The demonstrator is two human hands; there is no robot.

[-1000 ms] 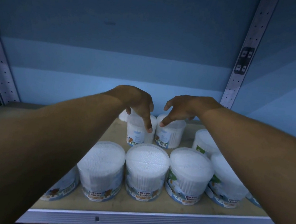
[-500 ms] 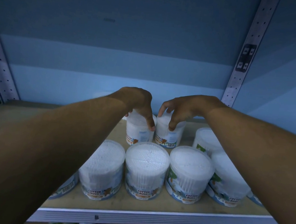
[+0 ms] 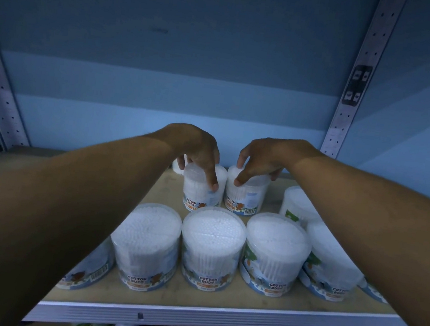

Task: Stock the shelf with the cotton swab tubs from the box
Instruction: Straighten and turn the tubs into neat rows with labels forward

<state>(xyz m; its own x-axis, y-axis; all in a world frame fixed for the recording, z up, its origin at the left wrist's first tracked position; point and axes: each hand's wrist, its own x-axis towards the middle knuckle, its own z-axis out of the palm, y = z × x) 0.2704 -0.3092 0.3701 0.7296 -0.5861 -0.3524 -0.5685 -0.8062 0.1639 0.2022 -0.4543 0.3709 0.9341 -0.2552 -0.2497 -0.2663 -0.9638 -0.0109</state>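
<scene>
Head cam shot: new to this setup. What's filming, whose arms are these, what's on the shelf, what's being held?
No robot here: a person wears one wide-angle camera on the head, looking forward and down, so the two bare arms are their own. The wooden shelf board of a metal rack holds clear round tubs of cotton buds. A front row of tubs stands near the edge, with more behind. The left hand grips the top of the back left tub with curled fingers; the right hand likewise grips the back right tub beside it. Both tubs stand upright and appear to rest on the board. The supply box is out of view.
</scene>
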